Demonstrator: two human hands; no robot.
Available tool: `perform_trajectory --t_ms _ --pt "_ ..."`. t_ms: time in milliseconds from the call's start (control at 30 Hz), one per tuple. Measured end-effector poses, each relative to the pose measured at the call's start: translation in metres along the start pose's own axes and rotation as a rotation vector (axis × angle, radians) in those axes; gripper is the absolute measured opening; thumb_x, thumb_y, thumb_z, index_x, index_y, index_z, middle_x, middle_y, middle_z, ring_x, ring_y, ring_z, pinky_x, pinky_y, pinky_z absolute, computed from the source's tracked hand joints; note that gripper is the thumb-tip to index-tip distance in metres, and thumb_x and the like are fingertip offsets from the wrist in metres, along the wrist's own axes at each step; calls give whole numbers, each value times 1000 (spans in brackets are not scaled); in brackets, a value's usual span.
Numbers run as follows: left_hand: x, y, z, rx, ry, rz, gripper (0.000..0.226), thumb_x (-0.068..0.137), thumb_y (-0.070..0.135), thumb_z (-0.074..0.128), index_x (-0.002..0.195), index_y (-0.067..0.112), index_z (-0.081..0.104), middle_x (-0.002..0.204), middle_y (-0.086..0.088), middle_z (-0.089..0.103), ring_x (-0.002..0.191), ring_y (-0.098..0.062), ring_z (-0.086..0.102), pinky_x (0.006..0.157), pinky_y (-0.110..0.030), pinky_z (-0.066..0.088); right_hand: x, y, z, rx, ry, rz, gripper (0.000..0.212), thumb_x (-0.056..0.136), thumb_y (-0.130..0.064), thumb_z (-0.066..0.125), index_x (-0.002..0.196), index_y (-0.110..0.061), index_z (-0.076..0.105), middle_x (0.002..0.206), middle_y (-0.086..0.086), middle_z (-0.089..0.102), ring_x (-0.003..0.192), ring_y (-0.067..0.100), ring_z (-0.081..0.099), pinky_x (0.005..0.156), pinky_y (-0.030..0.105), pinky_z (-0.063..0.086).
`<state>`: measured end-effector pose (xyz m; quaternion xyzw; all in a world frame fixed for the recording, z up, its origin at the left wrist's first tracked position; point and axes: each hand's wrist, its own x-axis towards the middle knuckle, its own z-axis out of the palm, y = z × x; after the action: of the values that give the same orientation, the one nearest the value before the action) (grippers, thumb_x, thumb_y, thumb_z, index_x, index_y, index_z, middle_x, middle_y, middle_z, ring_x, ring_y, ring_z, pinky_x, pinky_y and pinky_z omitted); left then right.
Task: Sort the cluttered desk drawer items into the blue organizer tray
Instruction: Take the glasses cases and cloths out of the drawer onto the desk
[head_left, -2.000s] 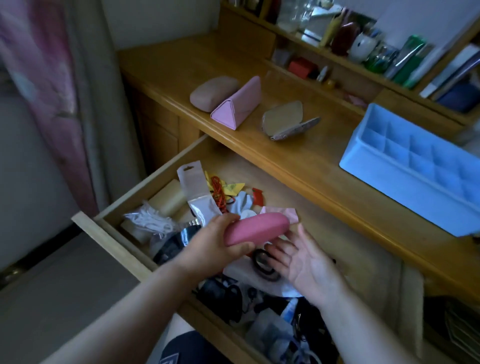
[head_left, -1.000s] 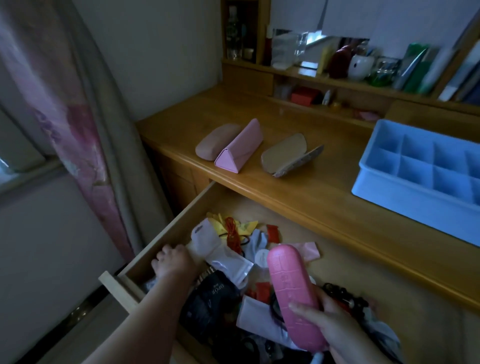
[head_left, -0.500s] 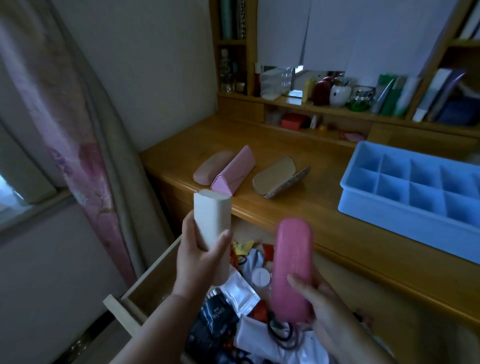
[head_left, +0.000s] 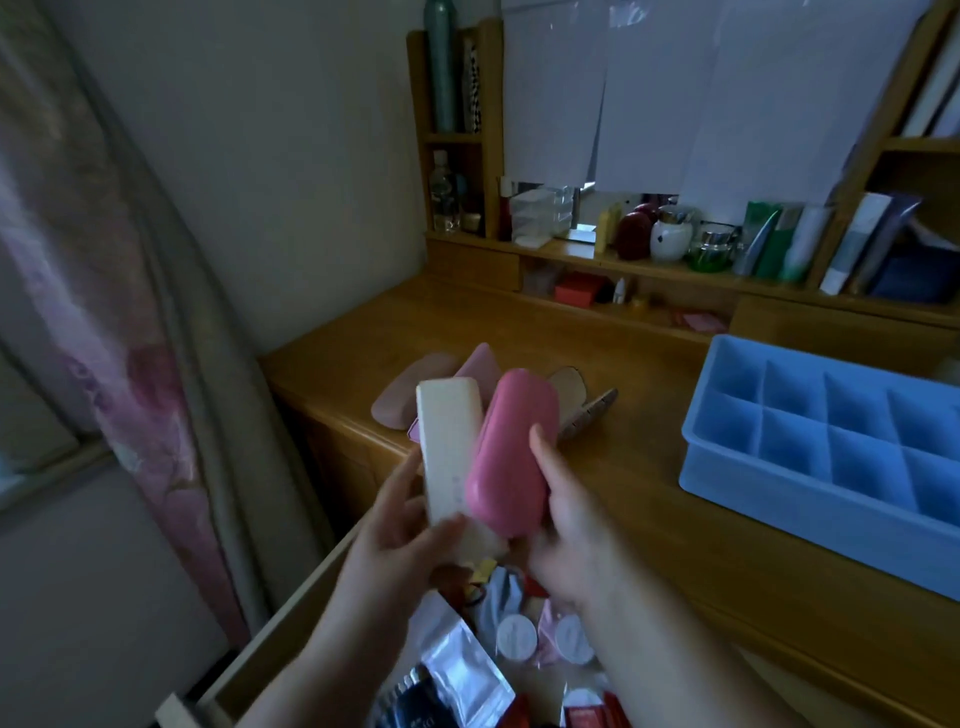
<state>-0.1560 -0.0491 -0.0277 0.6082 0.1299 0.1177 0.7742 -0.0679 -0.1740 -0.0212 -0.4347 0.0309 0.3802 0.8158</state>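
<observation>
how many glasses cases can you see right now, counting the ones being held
5. The cream case is in the left hand, the pink case in the right hand. Three lie on the desk behind them, partly hidden. The drawer may hide more.

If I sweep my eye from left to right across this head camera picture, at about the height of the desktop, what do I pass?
Flowered curtain → cream case held in the left hand → pink case held in the right hand → blue organizer tray.
</observation>
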Motion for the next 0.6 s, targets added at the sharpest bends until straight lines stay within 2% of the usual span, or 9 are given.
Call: perform_trajectory --t_ms 67,133,233,333,400,467,533,600 --pt "22 10 -8 89 130 106 64 80 5 66 136 29 45 108 -10 68 91 -29 69 71 -45 58 15 -10 14 -28 27 33 50 79 -59 59 104 -15 61 93 13 74 85 31 71 69 41 58" --pt "57 24 -19 380 233 198 61 87 9 62 139 31 41 118 -7 63 97 -28 66 74 -47 57 31 -17 19 -68 109 19 43 79 -54 64 101 -17 60 86 10 75 82 29 70 66 38 57" --pt "105 45 -24 786 166 294 61 85 15 64 139 32 41 122 -1 60 91 -18 64 60 -28 53 42 -17 5 -255 314 -173 49 77 -59 62 111 -24 56 96 2 68 85 23 66 69 35 56" --pt "144 43 -7 1108 120 339 51 84 23 64 131 36 50 121 6 59 91 -8 56 65 -17 43 38 -22 -21 -371 463 -321 46 69 -66 62 102 -35 50 92 -7 62 81 14 62 59 29 46" --pt "158 30 8 1206 133 375 44 85 24 63 127 34 53 124 13 56 93 -3 51 67 -8 38 32 -27 -36 -376 479 -351 45 68 -55 69 104 -37 48 91 -7 63 78 13 63 55 25 44" --pt "164 11 20 1228 119 362 36 89 24 60 125 27 56 114 10 57 90 -4 51 64 -5 38 29 -30 -48 -418 474 -367 41 74 -38 70 109 -32 50 90 -4 66 73 13 65 49 20 43" --pt "164 -2 26 1215 34 289 28 95 23 51 123 20 55 107 4 53 99 -15 54 76 -10 42 26 -35 -53 -434 426 -369 39 73 -34 70 108 -30 54 85 -1 70 65 14 63 47 22 42" --pt "158 -3 28 1234 51 349 28 97 23 46 121 17 58 120 -2 50 116 -21 46 92 -18 38 26 -39 -53 -399 335 -375 47 65 -41 74 107 -29 56 78 1 72 57 14 62 47 25 42"
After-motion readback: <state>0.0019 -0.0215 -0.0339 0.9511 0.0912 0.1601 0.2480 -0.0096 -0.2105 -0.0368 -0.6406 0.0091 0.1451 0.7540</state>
